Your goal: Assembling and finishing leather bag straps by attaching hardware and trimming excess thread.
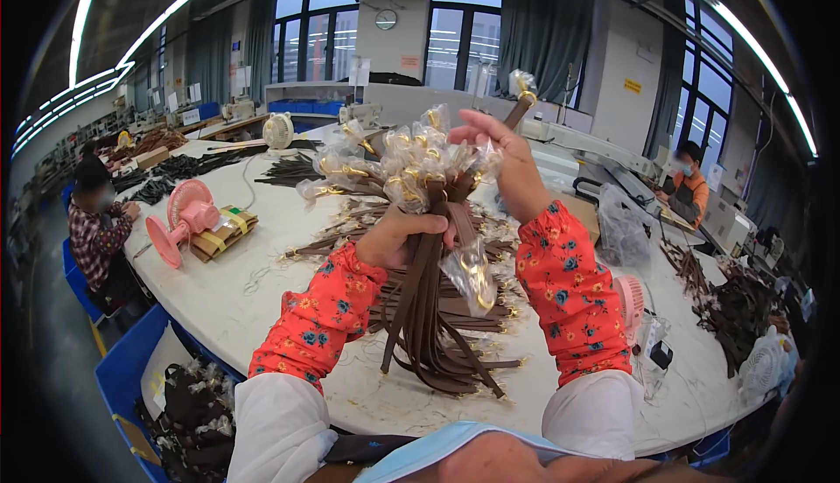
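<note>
My left hand [398, 236] is closed around a thick bundle of brown straps [420, 295]. Their lower ends fan down over the table. Above that fist, the upper ends cluster in clear plastic wraps [411, 157] with gold-coloured metal fittings inside. One wrapped fitting [473, 277] dangles below my grip. My right hand [509, 164] is raised at the bundle's right side, its visible fingers stretched toward the wraps. Behind its knuckles a single brown strap [519, 111] sticks up with a wrapped end; whether my hidden thumb touches it I cannot tell. Red flowered sleeves cover both forearms.
More brown straps [455, 304] lie across the white table [289, 330]. A pink fan [182, 220] stands left; dark straps [739, 317] are heaped right. A blue bin [118, 369] sits at lower left. Co-workers sit at left [92, 238] and right [687, 190].
</note>
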Demonstrator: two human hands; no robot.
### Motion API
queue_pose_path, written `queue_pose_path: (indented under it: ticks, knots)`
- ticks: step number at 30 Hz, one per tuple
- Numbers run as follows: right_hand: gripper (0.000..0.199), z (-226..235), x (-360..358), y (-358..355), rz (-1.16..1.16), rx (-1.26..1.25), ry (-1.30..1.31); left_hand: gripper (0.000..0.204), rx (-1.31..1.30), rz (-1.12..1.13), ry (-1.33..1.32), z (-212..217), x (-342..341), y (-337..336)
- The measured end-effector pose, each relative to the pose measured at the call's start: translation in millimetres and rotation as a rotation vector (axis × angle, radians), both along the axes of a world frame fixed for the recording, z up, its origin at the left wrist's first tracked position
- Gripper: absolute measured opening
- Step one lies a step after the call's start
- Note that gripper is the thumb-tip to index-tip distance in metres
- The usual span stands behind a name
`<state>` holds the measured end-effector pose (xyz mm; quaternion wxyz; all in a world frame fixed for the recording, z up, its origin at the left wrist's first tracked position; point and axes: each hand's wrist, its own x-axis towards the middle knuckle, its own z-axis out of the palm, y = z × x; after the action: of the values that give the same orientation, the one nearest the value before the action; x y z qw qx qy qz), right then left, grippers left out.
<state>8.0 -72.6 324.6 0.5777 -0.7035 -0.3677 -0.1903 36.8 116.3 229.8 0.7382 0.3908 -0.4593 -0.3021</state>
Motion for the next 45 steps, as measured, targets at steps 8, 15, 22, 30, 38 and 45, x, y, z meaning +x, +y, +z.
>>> queue_pose_path:
  ticks: [8,15,22,30,38,45]
  knots:
    - [0.054,8.5,-30.6,-9.3,0.054,0.064,-0.018,0.032,-0.091,0.197,0.088,0.1,-2.7,-2.2]
    - [0.034,7.0,-29.3,6.4,-0.006,-0.275,-0.161,0.029,-0.092,0.224,0.077,5.9,-14.3,-8.1]
    - [0.072,4.9,-67.9,-8.1,-0.234,-0.591,-0.542,0.025,-0.117,0.303,0.054,0.6,-5.4,-2.5]
    - [0.031,20.3,-71.3,8.2,-0.247,-0.283,-0.543,0.039,-0.049,0.333,0.006,18.2,-40.2,-20.5]
    - [0.033,-16.5,-54.2,29.6,-0.113,-0.247,-0.281,0.068,-0.133,0.325,-0.023,12.4,-44.8,-16.7]
    - [0.043,-18.6,-50.9,37.0,-0.193,-0.451,-0.531,0.078,-0.245,0.418,-0.091,5.8,-46.1,-22.9]
